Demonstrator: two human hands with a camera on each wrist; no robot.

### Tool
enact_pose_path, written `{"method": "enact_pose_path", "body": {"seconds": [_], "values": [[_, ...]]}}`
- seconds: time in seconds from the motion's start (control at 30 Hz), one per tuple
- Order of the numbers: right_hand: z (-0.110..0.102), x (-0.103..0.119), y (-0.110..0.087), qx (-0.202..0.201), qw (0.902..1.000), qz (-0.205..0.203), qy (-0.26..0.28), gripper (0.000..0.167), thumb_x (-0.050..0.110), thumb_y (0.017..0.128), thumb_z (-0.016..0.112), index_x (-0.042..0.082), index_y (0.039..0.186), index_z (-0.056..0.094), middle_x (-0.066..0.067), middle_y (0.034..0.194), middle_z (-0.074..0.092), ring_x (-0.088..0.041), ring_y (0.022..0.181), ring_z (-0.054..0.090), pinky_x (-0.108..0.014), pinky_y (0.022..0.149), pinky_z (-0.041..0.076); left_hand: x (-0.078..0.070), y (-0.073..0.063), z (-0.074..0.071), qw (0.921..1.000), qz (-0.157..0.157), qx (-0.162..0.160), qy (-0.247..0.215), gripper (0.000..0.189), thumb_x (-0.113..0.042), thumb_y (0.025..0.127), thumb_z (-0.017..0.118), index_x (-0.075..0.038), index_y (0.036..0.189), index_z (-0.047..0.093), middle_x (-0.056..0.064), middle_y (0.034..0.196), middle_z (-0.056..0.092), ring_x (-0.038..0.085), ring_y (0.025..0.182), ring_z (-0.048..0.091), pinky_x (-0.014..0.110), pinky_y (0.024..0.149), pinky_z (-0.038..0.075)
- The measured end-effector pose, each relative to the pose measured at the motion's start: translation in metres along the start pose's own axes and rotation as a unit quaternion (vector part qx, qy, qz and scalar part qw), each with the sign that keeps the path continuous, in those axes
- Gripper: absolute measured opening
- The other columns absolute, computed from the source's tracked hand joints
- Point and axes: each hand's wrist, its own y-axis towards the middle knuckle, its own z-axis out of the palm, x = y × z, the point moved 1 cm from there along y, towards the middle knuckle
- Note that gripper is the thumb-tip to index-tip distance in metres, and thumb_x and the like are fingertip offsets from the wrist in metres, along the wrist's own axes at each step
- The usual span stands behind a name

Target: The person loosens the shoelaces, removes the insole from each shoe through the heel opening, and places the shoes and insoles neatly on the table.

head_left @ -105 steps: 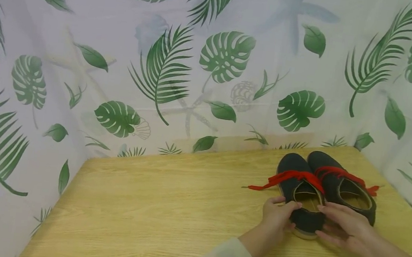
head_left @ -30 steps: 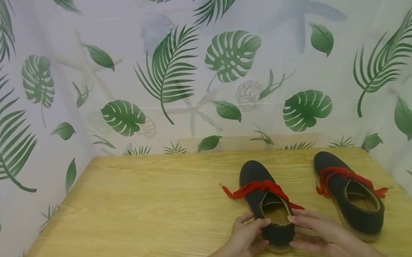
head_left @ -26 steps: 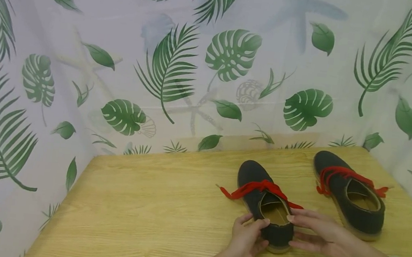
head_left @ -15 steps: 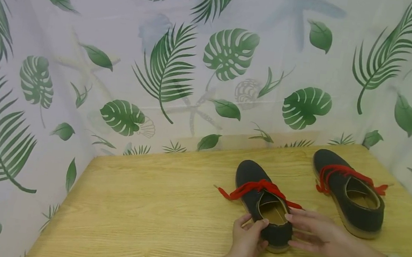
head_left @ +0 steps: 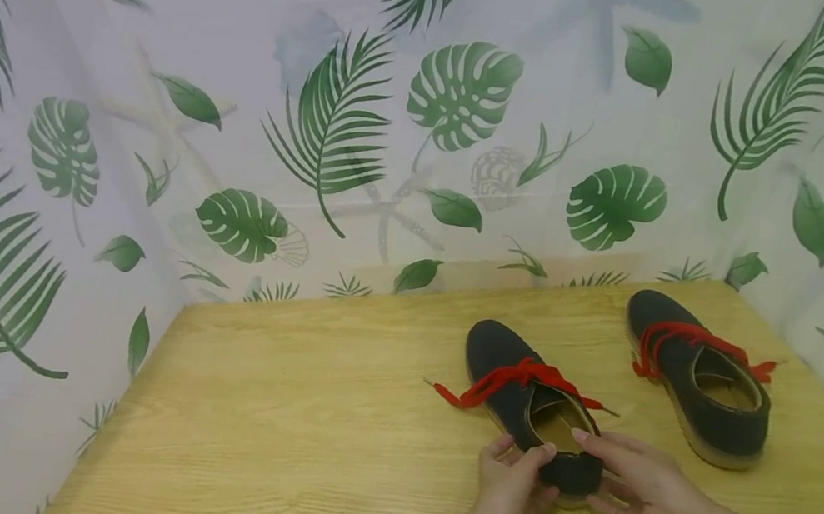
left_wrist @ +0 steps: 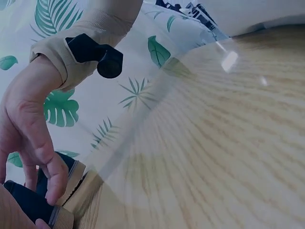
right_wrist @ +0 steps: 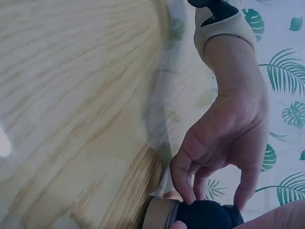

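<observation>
A dark navy shoe with red laces stands on the wood-grain tabletop, toe pointing back and left. My left hand grips the left side of its heel, thumb on the collar rim. On the opposite side, my right hand holds the heel, thumb over the rim and fingers low along the side. In the right wrist view the heel shows between the left hand's thumb and fingers. The left wrist view shows the right hand's fingers against the dark heel.
A matching shoe with red laces stands to the right, near the table's right edge. Leaf-printed cloth rises behind and at both sides of the wooden table.
From beside its mate, the held shoe has moved left and toward me, leaving a gap. In the last half second its heel has swung slightly right, with both hands staying on it.
</observation>
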Motion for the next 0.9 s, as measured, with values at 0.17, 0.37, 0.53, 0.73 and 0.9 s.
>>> {"method": "enact_pose_path", "body": {"seconds": [0.17,0.37,0.53,0.73,0.9], "values": [[-0.001,0.001,0.0,-0.004,0.9996,0.009,0.025,0.088,0.023,0.086,0.07,-0.001,0.15,0.013,0.0,0.103,0.056,-0.026,0.111,0.046,-0.035,0.08,0.054,0.002,-0.003,0.003,1.0,-0.002,0.004,-0.009,0.062,-0.005,0.077,0.071,0.0,0.124,0.03,0.014,0.108,0.045,0.019,0.086,0.053,0.026,0.065,0.052],[-0.005,-0.002,-0.002,-0.008,0.9993,-0.01,0.034,0.083,0.019,0.086,0.07,0.0,0.148,0.018,0.014,0.084,0.064,-0.012,0.088,0.057,-0.036,0.078,0.055,0.004,-0.005,0.0,0.9956,0.093,-0.009,0.006,0.052,-0.002,0.08,0.068,-0.001,0.122,0.039,0.013,0.107,0.043,0.017,0.078,0.049,0.027,0.062,0.047],[-0.005,-0.004,-0.003,-0.007,0.9995,-0.022,0.021,0.085,0.019,0.087,0.07,-0.002,0.149,0.016,0.017,0.085,0.064,-0.038,0.12,0.045,-0.039,0.081,0.055,-0.008,-0.004,-0.006,0.9799,0.191,0.03,0.046,0.049,-0.009,0.085,0.066,0.0,0.127,0.043,0.013,0.116,0.045,0.018,0.092,0.05,0.025,0.073,0.047],[-0.005,-0.003,-0.006,-0.009,0.9996,-0.018,0.02,0.085,0.018,0.086,0.07,-0.001,0.149,0.017,0.016,0.085,0.06,-0.05,0.136,0.015,-0.04,0.084,0.055,-0.028,-0.006,-0.017,0.9563,0.219,0.122,0.15,0.059,-0.026,0.09,0.062,-0.004,0.139,0.037,0.016,0.141,0.035,0.035,0.127,0.035,0.051,0.104,0.035],[-0.008,-0.002,-0.003,-0.002,0.9997,-0.023,0.002,0.08,0.018,0.087,0.069,-0.002,0.148,0.021,0.015,0.088,0.061,-0.046,0.127,0.035,-0.04,0.081,0.055,-0.04,0.0,-0.029,0.8764,0.289,0.193,0.334,0.074,-0.044,0.093,0.055,-0.02,0.151,0.016,0.005,0.156,0.013,0.032,0.142,0.014,0.062,0.109,0.021]]}}
